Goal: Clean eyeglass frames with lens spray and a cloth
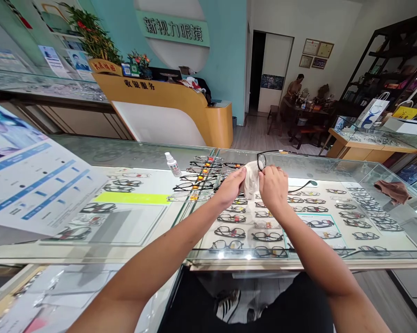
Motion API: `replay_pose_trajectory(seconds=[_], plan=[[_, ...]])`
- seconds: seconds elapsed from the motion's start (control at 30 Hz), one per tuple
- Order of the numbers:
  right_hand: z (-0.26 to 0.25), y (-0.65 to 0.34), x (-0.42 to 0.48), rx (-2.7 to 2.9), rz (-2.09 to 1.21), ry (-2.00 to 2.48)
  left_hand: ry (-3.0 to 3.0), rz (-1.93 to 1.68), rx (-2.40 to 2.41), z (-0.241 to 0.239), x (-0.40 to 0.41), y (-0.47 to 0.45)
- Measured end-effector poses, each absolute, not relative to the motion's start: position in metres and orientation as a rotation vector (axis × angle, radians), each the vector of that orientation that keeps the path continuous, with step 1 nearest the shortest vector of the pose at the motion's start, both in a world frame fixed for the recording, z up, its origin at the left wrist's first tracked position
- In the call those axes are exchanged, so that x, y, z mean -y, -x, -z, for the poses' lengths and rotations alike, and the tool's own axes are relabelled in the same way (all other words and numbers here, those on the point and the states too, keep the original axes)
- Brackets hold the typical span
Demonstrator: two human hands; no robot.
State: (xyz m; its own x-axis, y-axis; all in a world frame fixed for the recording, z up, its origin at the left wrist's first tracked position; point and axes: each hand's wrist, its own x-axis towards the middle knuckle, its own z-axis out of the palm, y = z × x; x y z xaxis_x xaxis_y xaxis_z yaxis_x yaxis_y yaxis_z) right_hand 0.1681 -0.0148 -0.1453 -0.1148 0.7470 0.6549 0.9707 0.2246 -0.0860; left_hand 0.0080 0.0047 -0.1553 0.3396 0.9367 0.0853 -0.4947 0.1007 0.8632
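At counter point(250, 265): left hand point(230, 186) grasping one cloth point(251, 183), right hand point(274, 186) one pair of glasses point(258, 162); one bottle point(174, 166)

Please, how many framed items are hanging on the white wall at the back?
4: an upper-left frame, an upper-right frame, a lower-left frame and a lower-right frame, grouped right of the white door. None appears hidden.

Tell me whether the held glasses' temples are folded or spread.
Spread: on the glasses, both temples extend outward, apart, past the right hand.
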Motion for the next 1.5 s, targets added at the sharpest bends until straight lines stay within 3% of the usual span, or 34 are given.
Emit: replay_pose_trajectory(seconds=[0.33, 0.67, 1.1, 1.27, 1.5], plan=[[0.145, -0.171, 0.018, 1.682, 0.421, 1.217, -1.135, -0.977, -0.507, 0.172, 0.004, -0.019], [0.12, -0.21, -0.003, 1.379, -0.138, 0.954, -1.939, -0.748, -0.486, 0.157, 0.025, -0.02], [0.111, -0.21, -0.001, 1.571, -0.631, 0.839, -2.076, -1.744, -0.937, 0.141, -0.004, 0.01], [0.112, -0.205, 0.005, 1.661, -0.731, 0.831, -2.104, -1.87, -1.023, 0.141, -0.004, 0.012], [0.107, -0.203, 0.012, 1.78, -0.753, 0.826, -2.165, -1.751, -0.929, 0.139, -0.006, 0.015]])
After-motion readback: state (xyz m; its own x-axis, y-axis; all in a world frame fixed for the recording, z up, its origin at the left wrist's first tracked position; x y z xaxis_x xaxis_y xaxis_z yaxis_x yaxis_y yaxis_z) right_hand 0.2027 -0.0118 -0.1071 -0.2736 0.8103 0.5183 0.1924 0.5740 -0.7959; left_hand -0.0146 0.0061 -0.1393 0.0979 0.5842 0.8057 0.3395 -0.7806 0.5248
